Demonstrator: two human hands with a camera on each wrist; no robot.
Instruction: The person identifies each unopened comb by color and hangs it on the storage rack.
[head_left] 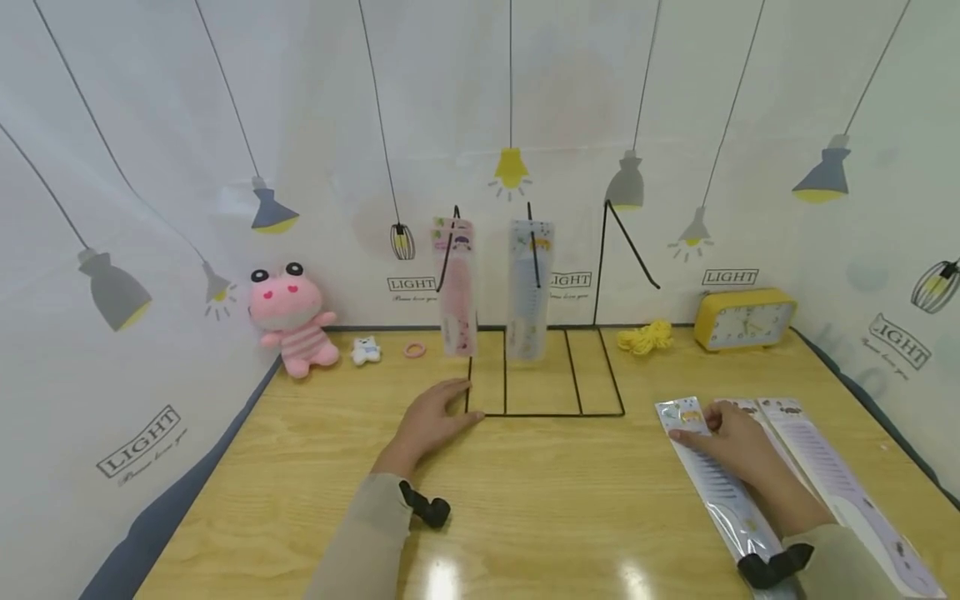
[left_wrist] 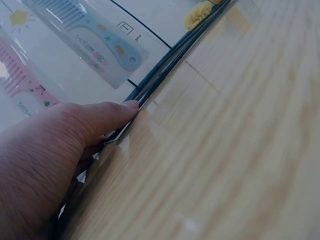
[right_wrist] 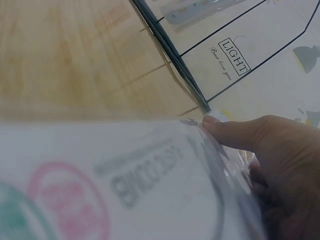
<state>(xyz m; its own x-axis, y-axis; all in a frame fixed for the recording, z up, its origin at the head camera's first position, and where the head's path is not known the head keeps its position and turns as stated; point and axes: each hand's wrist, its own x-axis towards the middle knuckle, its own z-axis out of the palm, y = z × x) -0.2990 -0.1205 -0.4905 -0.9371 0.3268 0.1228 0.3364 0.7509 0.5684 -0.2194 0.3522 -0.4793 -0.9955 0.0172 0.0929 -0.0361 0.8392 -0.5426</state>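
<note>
At the right of the table my right hand [head_left: 738, 442] pinches the top end of a blue comb in a clear packet [head_left: 716, 475], thumb on its near edge. Close up in the right wrist view, the packet's plastic sleeve [right_wrist: 150, 170] appears blurred. My left hand [head_left: 431, 421] holds the front left corner of a black wire display rack [head_left: 551, 414], its thumb [left_wrist: 112, 116] lying on the wire and the other fingers partly hidden. From the rack's hooks hang a packaged pink comb [head_left: 457, 292] and a packaged blue comb [head_left: 529, 308]; the right hook [head_left: 633, 246] is bare.
More packaged combs [head_left: 843, 475] lie beside my right forearm. Along the back stand a pink plush toy [head_left: 294, 321], a small white bear figure [head_left: 366, 351], a pink ring [head_left: 414, 350], a bundle of yellow cord [head_left: 647, 337] and a yellow clock [head_left: 746, 321].
</note>
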